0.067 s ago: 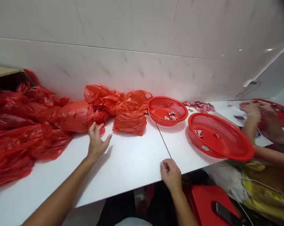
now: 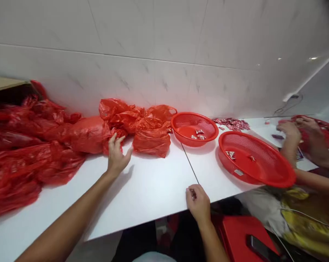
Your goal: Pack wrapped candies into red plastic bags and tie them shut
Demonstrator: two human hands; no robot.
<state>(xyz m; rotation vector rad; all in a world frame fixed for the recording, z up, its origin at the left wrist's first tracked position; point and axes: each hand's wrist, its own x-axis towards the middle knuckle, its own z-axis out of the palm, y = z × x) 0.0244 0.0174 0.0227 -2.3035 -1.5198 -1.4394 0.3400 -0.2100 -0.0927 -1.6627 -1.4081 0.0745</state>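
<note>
My left hand point(image 2: 117, 154) hovers over the white table point(image 2: 153, 185) with its fingers spread and nothing in it. Just beyond its fingertips lies a bundle of red plastic bags point(image 2: 89, 134). A filled red bag point(image 2: 151, 141) sits to the right of that hand. My right hand point(image 2: 199, 202) rests at the table's front edge, its fingers curled closed. Something small and dark shows in the curl, too hidden to name. Beyond it stand two red plastic baskets, the smaller basket point(image 2: 183, 137) and the larger basket point(image 2: 242, 174), each with a few small wrapped sweets point(image 2: 200, 131) inside.
A pile of pink-red wrapped pieces point(image 2: 232, 123) lies by the wall. A co-worker's hands point(image 2: 292, 131) work at the far right. More red bags point(image 2: 14, 163) and a cardboard box point(image 2: 6, 83) fill the left. A phone point(image 2: 262, 248) lies on a red stool point(image 2: 242, 233).
My left hand has moved slightly right and away from me, toward the filled red bag. My right hand stays where it was.
</note>
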